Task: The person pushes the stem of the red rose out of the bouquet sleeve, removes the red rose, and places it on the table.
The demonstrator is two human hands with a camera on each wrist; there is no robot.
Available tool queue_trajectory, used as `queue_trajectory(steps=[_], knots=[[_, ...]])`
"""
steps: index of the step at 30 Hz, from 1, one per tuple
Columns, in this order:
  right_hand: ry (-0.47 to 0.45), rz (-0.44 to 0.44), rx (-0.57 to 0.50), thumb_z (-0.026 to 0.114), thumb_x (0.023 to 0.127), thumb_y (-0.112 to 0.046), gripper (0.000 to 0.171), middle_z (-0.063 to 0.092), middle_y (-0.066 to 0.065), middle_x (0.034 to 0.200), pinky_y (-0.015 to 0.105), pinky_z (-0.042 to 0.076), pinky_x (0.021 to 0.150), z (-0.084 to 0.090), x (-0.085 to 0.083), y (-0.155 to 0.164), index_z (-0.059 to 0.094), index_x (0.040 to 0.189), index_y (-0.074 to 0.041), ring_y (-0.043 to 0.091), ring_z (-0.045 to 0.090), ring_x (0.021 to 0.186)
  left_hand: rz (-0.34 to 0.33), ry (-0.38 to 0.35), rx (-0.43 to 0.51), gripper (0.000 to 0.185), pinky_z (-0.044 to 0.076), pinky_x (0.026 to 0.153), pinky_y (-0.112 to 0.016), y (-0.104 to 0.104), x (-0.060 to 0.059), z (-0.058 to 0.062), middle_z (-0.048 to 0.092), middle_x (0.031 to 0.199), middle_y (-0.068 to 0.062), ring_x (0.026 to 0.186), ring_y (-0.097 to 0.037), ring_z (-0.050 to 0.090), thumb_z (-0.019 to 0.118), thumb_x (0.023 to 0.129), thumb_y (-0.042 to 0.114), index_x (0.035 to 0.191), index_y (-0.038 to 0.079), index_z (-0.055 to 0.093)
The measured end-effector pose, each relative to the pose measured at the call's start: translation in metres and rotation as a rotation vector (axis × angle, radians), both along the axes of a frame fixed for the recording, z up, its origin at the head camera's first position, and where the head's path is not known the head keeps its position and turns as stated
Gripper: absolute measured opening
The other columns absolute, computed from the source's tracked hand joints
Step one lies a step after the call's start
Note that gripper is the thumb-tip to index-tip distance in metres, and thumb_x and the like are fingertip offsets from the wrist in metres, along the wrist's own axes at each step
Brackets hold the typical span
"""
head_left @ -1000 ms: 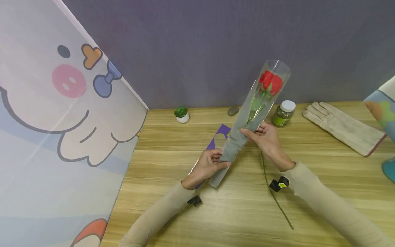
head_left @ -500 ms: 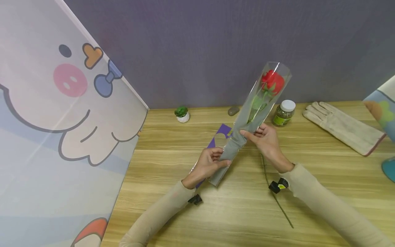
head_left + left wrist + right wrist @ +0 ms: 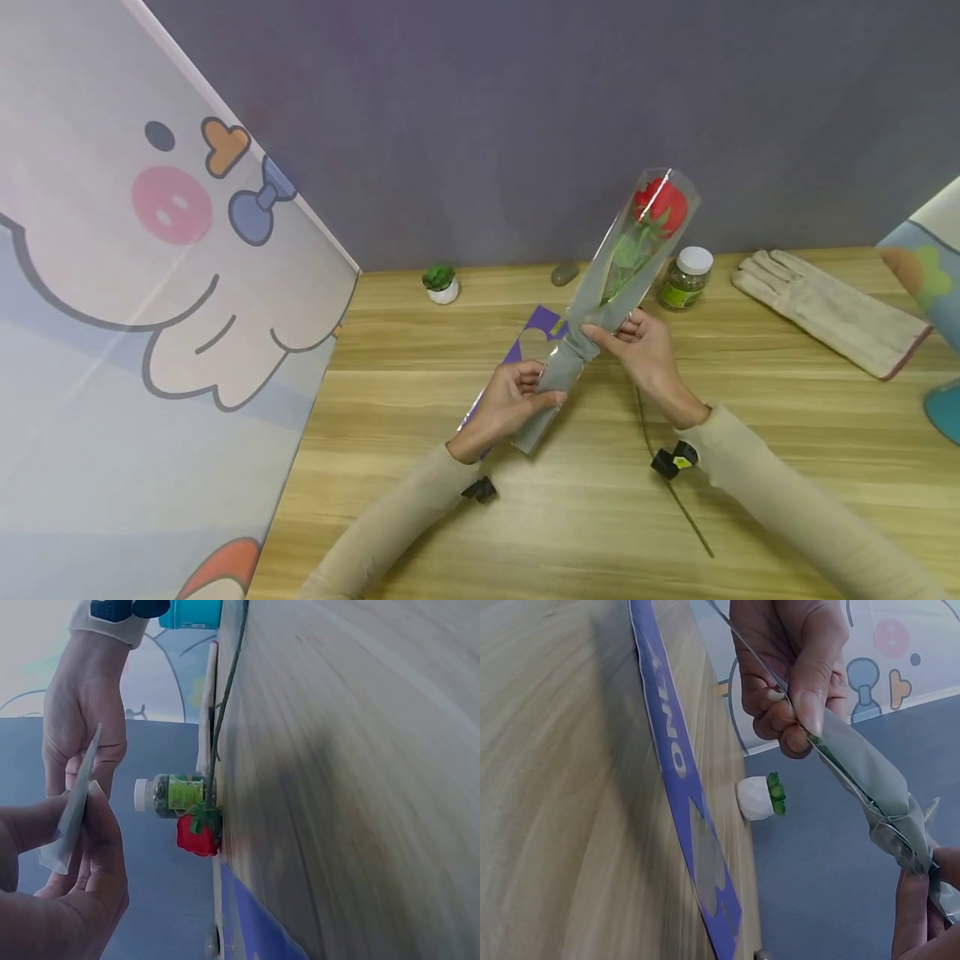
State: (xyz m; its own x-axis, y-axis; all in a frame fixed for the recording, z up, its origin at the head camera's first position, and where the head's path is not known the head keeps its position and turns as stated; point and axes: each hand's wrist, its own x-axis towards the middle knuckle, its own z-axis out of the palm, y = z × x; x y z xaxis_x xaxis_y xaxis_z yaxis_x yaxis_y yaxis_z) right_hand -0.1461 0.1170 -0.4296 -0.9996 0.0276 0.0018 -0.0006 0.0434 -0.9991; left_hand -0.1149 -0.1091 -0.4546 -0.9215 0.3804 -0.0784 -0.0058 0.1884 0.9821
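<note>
My left hand [image 3: 513, 398] grips the lower end of the wrapped rose [image 3: 611, 275]; my right hand [image 3: 641, 343] pinches its middle, holding it tilted above the table [image 3: 787, 433], bloom toward the far edge.

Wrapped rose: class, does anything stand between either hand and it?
Nothing visible does. The left hand already grips the lower end of the wrapped rose, and the right hand pinches it higher up, both directly on the wrap, held above the table.

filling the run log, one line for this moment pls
left hand: grips lower grey plastic flower sleeve | right hand: pinches sleeve mid | red rose: inside sleeve, raised over wooden table
</note>
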Motion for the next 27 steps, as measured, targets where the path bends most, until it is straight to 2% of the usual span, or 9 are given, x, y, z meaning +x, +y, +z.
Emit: queue_trajectory(steps=[4, 11, 17, 22, 27], knots=[[-0.001, 0.002, -0.001, 0.079, 0.094, -0.015, 0.028, 0.076, -0.023, 0.085, 0.017, 0.059, 0.074, -0.003, 0.002, 0.002, 0.065, 0.114, -0.002, -0.005, 0.073, 0.081, 0.014, -0.001, -0.028, 0.019, 0.054, 0.069, -0.02, 0.003, 0.001, -0.002, 0.078, 0.096, -0.016, 0.076, -0.005, 0.067, 0.082, 0.088, 0.007, 0.104, 0.0, 0.074], [-0.001, -0.002, -0.042, 0.082, 0.092, -0.019, 0.026, 0.08, -0.014, 0.09, 0.016, 0.058, 0.072, -0.011, 0.005, -0.001, 0.067, 0.111, -0.008, -0.004, 0.073, 0.082, 0.03, 0.024, -0.018, 0.022, 0.056, 0.073, -0.02, 0.006, 0.001, -0.006, 0.077, 0.099, -0.024, 0.077, -0.004, 0.067, 0.082, 0.088, 0.007, 0.106, -0.004, 0.074], [-0.05, 0.044, -0.065, 0.078, 0.095, -0.014, 0.033, 0.076, -0.023, 0.089, 0.016, 0.059, 0.078, -0.017, 0.009, -0.011, 0.063, 0.12, 0.001, -0.004, 0.073, 0.087, 0.048, 0.022, -0.019, 0.026, 0.056, 0.075, -0.019, 0.007, 0.003, -0.006, 0.078, 0.103, -0.023, 0.08, -0.003, 0.067, 0.082, 0.088, 0.007, 0.111, -0.003, 0.074], [-0.04, 0.021, -0.046, 0.078, 0.093, -0.009, 0.036, 0.076, -0.023, 0.088, 0.015, 0.059, 0.077, -0.018, 0.012, -0.012, 0.062, 0.12, 0.007, -0.005, 0.072, 0.085, 0.038, 0.023, -0.048, 0.028, 0.056, 0.076, -0.02, 0.007, 0.004, -0.007, 0.079, 0.105, -0.021, 0.082, -0.003, 0.068, 0.082, 0.088, 0.007, 0.114, -0.001, 0.075], [-0.012, 0.014, -0.032, 0.078, 0.094, -0.009, 0.034, 0.077, -0.02, 0.086, 0.016, 0.059, 0.076, -0.014, 0.013, -0.008, 0.063, 0.118, 0.009, -0.004, 0.072, 0.084, 0.013, 0.032, -0.072, 0.028, 0.055, 0.075, -0.019, 0.009, 0.001, -0.006, 0.078, 0.104, -0.023, 0.081, -0.002, 0.066, 0.082, 0.088, 0.009, 0.112, -0.003, 0.073]])
